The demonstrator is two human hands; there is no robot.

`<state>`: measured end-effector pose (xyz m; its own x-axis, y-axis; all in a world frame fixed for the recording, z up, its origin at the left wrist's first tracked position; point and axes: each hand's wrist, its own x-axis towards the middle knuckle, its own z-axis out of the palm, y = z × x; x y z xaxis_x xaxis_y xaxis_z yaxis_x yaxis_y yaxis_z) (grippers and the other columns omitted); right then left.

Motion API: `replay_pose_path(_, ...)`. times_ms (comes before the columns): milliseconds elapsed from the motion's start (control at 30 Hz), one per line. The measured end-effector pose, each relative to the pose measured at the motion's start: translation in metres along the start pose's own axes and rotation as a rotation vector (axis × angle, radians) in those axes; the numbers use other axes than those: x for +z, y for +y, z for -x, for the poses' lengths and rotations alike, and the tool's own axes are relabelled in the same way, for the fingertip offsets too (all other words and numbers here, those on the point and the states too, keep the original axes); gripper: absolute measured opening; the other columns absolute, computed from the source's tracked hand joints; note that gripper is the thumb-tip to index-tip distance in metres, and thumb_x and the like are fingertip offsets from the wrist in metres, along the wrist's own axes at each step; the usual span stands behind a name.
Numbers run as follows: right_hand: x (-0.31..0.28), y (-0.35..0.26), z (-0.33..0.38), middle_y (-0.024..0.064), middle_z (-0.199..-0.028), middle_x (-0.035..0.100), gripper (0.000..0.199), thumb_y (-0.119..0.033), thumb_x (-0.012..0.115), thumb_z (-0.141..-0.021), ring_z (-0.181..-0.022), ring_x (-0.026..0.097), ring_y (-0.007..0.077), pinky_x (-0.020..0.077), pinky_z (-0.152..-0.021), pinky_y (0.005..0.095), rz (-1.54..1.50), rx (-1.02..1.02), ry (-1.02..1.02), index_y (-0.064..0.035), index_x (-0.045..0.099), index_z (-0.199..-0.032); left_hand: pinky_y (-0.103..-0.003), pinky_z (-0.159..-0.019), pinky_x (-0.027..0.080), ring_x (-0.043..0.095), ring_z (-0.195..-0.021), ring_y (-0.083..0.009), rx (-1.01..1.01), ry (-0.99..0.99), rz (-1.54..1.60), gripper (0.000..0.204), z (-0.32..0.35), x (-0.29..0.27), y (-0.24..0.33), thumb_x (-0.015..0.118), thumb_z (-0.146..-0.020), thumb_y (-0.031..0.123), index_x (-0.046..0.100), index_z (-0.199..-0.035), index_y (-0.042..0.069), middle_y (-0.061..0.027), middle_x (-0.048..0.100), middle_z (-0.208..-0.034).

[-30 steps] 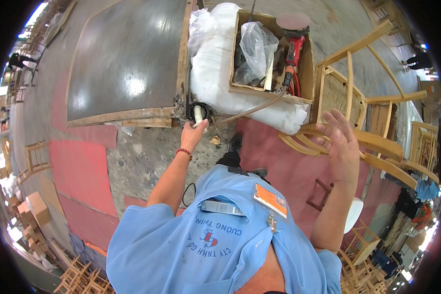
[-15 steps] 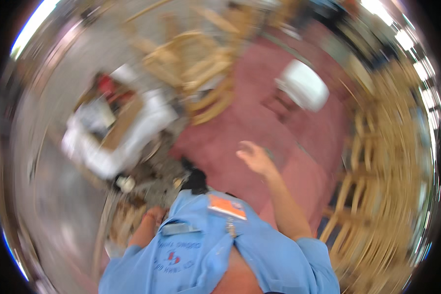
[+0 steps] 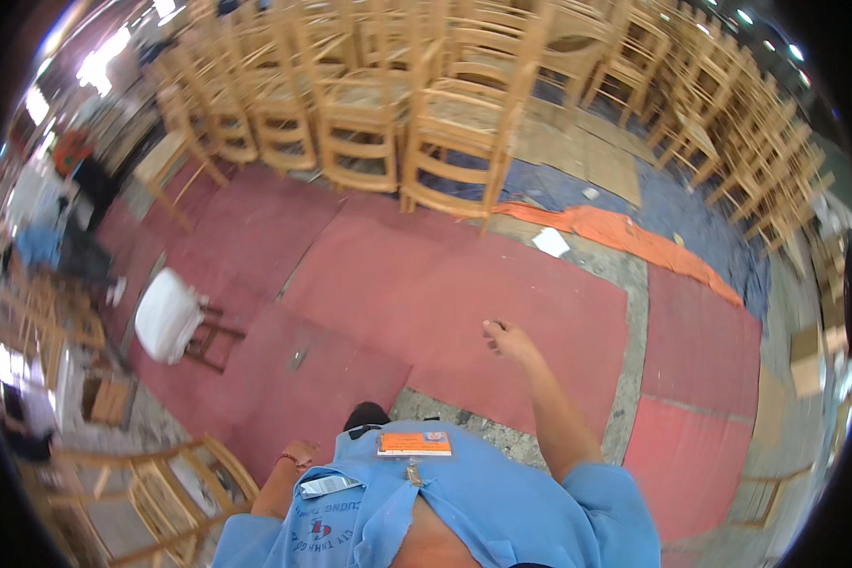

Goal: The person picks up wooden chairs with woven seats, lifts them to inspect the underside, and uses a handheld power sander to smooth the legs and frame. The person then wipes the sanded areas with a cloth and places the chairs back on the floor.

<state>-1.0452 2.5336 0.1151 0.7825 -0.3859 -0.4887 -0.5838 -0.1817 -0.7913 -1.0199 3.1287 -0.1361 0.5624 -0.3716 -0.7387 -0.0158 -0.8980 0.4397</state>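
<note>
Out in front of my body, my right hand (image 3: 509, 343) hangs over the red floor mats (image 3: 445, 303). Its fingers are loosely bent, with a small gap by the thumb, and I see nothing held. Low beside my blue shirt, my left hand (image 3: 300, 454) has a red band at the wrist. Its fingers are foreshortened and partly hidden. Neither hand touches anything that I can see. Left of them, on the mats, stands a stool with a white padded seat (image 3: 168, 315) and dark legs.
Rows of wooden ladder-back chairs (image 3: 454, 170) stand along the far side and far right. A wooden chair frame (image 3: 161, 502) is close at lower left. An orange cloth (image 3: 615, 230) lies by blue sheeting (image 3: 667, 204). A person in dark trousers (image 3: 83, 248) stands far left.
My view has swung to the right. The white-seated stool now appears at left, and the chair rows lie ahead. The white-wrapped box on the left has gone from view; my right hand's fingers are more bent.
</note>
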Motion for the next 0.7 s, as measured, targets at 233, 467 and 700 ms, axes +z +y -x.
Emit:
replay_pose_path(233, -0.073, -0.036, -0.062, 0.0196, -0.121, 0.067, 0.051, -0.037, 0.061, -0.094, -0.109, 0.065, 0.0298, 0.0505, -0.094, 0.0400, 0.077, -0.358, 0.100, 0.0018, 0.061, -0.128, -0.044, -0.087, 0.053, 0.062, -0.105, -0.0246, -0.205, -0.027, 0.280, 0.048, -0.091, -0.093, 0.209, 0.059, -0.095, 0.037, 0.056, -0.134, 0.008, -0.0144, 0.065, -0.114)
replay_pose_path(467, -0.220, 0.074, -0.159, 0.0201, -0.121, 0.067, 0.053, -0.042, 0.062, -0.091, -0.110, 0.065, 0.0287, 0.0500, -0.094, 0.0402, 0.064, 0.043, 0.327, -0.0002, 0.064, -0.124, -0.046, -0.095, 0.049, 0.058, -0.117, -0.0328, 0.041, -0.412, -0.432, 0.045, -0.238, -0.133, 0.376, 0.053, -0.097, 0.036, 0.059, -0.131, 0.007, -0.0190, 0.063, -0.124)
replay_pose_path(700, -0.268, 0.341, -0.033, 0.0099, -0.071, 0.061, 0.030, -0.023, 0.062, -0.086, -0.059, 0.061, 0.0218, 0.0493, -0.051, 0.0366, -0.479, 0.716, 0.837, 0.0012, 0.067, -0.102, -0.046, -0.104, 0.043, 0.052, -0.128, -0.0395, 0.192, -0.137, -0.468, 0.062, -0.425, -0.222, 0.714, 0.055, -0.094, 0.047, 0.056, -0.135, 0.000, -0.0252, 0.056, -0.136)
